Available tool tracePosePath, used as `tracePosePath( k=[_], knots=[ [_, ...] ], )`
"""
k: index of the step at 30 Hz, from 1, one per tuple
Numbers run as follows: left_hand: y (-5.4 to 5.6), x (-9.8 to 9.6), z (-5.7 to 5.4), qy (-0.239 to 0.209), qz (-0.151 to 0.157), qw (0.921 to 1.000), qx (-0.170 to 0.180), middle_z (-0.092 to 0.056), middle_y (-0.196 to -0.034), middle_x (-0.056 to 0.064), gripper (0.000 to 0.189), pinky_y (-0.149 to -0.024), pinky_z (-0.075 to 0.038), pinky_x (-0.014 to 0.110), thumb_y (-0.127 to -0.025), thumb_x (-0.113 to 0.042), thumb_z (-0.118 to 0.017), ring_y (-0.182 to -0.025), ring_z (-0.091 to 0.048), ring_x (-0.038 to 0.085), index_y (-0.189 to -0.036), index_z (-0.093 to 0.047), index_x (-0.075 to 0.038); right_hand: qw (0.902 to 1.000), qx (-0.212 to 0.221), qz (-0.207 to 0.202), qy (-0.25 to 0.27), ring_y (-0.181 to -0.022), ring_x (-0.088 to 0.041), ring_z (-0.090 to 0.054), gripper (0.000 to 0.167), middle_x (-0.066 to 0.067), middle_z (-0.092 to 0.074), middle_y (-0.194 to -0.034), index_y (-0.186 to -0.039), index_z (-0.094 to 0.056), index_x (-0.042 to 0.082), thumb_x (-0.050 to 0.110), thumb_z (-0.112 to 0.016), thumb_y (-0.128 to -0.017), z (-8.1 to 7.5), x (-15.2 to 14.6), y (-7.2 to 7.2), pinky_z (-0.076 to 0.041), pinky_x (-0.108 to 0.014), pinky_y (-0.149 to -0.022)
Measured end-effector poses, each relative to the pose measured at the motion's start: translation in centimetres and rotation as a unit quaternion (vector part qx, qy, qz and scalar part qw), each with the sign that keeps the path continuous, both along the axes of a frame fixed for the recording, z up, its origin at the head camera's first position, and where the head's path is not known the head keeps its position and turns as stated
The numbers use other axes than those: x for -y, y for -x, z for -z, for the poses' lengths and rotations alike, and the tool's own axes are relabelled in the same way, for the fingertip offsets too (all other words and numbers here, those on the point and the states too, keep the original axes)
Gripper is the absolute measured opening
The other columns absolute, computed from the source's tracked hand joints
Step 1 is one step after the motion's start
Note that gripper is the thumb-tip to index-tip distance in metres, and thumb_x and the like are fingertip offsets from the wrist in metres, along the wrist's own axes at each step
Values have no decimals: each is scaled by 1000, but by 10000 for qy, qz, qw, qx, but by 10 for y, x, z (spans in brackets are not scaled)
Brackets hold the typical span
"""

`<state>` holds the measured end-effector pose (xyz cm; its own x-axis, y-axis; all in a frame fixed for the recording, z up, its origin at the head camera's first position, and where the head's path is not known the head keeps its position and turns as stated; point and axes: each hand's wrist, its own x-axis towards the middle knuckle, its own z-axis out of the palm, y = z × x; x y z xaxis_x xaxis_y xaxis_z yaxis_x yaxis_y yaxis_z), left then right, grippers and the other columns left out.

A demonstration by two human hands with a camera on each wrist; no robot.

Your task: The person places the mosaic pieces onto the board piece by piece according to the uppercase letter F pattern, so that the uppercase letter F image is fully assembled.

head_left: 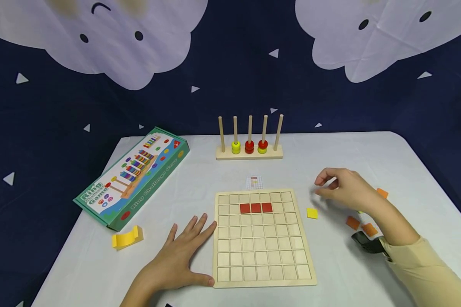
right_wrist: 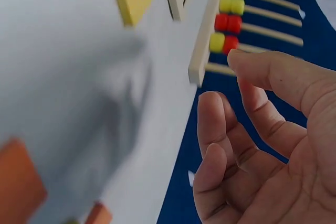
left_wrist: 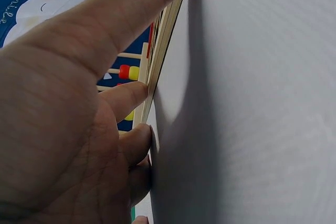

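Observation:
My left hand [head_left: 178,260] lies spread at the left side of a wooden grid board [head_left: 263,279], a fingertip and the thumb tip touching its edge. Three red square tiles [head_left: 255,208] sit side by side in the board's second row from the back. To the right of the board, my right hand [head_left: 342,187] hovers above the table with loosely bent fingers, and nothing shows between them in the right wrist view. The nearest loose piece is a yellow square tile [head_left: 312,213], lying between the board and that hand. Behind the board lies a small printed pattern card [head_left: 254,182].
Orange tiles [head_left: 369,230] lie under and beside the right forearm, which partly covers a yellowish piece. At the back stands a peg rack [head_left: 249,156] with red and yellow rings. On the left are a green game box [head_left: 150,187] and a yellow curved block [head_left: 127,238].

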<state>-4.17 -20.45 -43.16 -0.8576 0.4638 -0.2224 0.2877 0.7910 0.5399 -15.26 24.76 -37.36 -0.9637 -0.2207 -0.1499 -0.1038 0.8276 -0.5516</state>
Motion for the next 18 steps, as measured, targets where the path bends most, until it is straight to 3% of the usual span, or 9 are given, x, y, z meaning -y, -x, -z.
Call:
tracePosePath(
  k=[9, 18],
  knots=[
    [0, 1, -2, -36, 0, 10000, -4, -20, -181, 0, 124, -126, -2, 82, -68, -75, -88, -168, -16, 39, -171, -30, -36, 9989, 7, 470, 71, -83, -12, -71, 39, -15, -75, -123, -125, -70, 11, 35, -80, -97, -7, -38, -1, -53, -28, -67],
    [0, 1, -1, 48, -12, 10000, 7, -19, -181, 0, 124, -127, -2, 80, -68, -73, -89, -169, -15, 38, -171, -29, -36, 9968, -126, 785, 0, -95, -2, -65, 55, -17, -71, -133, -142, -65, 15, 44, -79, -97, -5, -69, -3, -51, -24, -73]
  ],
)
